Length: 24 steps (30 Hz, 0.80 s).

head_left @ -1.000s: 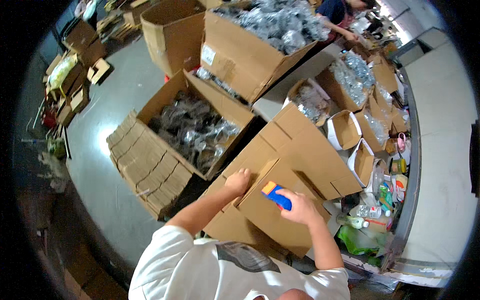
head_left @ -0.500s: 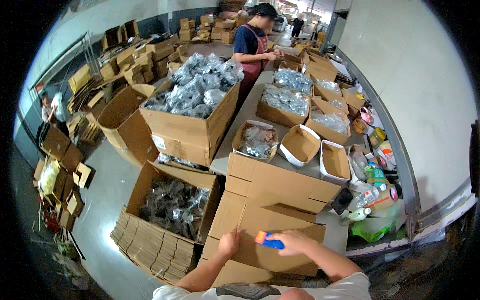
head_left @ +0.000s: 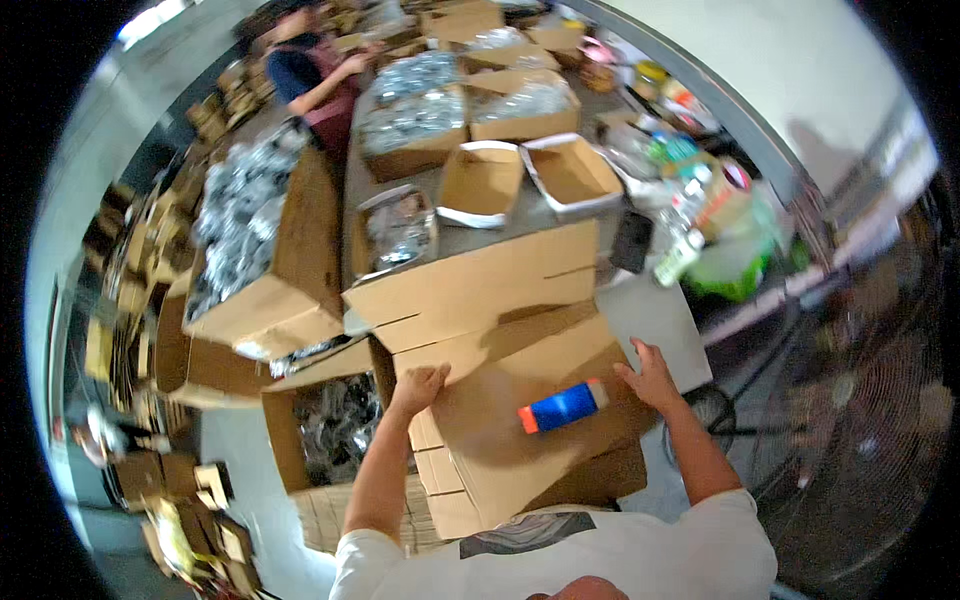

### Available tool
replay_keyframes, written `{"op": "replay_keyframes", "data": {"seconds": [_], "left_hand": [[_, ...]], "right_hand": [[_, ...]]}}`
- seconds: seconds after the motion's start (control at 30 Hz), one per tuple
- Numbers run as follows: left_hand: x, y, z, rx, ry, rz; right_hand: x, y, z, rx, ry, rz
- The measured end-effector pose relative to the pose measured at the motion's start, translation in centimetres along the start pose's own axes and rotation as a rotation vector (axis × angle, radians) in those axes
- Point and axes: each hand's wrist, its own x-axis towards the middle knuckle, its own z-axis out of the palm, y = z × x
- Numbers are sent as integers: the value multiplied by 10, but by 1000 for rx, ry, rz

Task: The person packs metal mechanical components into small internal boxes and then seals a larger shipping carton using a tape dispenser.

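A flattened cardboard box (head_left: 500,460) lies open on the table in front of me, its far flaps raised. On it rests a blue block-shaped tool with orange ends (head_left: 562,406), touched by neither hand; its exact kind is blurred. My left hand (head_left: 422,388) is closed on the left edge of the cardboard, fingers curled in. Beside the right edge of the cardboard, my right hand (head_left: 655,378) is empty, with thumb and fingers apart.
Beyond the cardboard stand two white-rimmed trays (head_left: 481,184) and several cartons of clear-wrapped items (head_left: 415,120). At left are a tall carton of bagged parts (head_left: 250,220) and a lower open carton (head_left: 340,430). A phone (head_left: 632,242), bottles and a fan (head_left: 850,400) are right. A co-worker (head_left: 315,80) stands far left.
The blue and orange tool has left my right hand and lies on the cardboard. My right hand has opened and moved right. The view has swung to the right, and the cardboard appears turned.
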Motion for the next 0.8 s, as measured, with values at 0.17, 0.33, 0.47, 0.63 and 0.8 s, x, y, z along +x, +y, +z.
{"op": "replay_keyframes", "data": {"seconds": [0.17, 0.33, 0.47, 0.63, 0.8], "left_hand": [[53, 43, 41, -71, -568, -1], [103, 144, 86, -470, -723, 145], [123, 149, 96, -341, -907, 12], [128, 148, 97, -471, -987, -55], [142, 101, 104, -466, -872, -72]], "right_hand": [[7, 26, 14, 268, -96, 84], [31, 14, 21, 153, -74, 69], [15, 8, 14, 168, -57, 168], [-73, 39, 37, 291, 648, 382], [-104, 32, 112, 1362, 243, 152]]}}
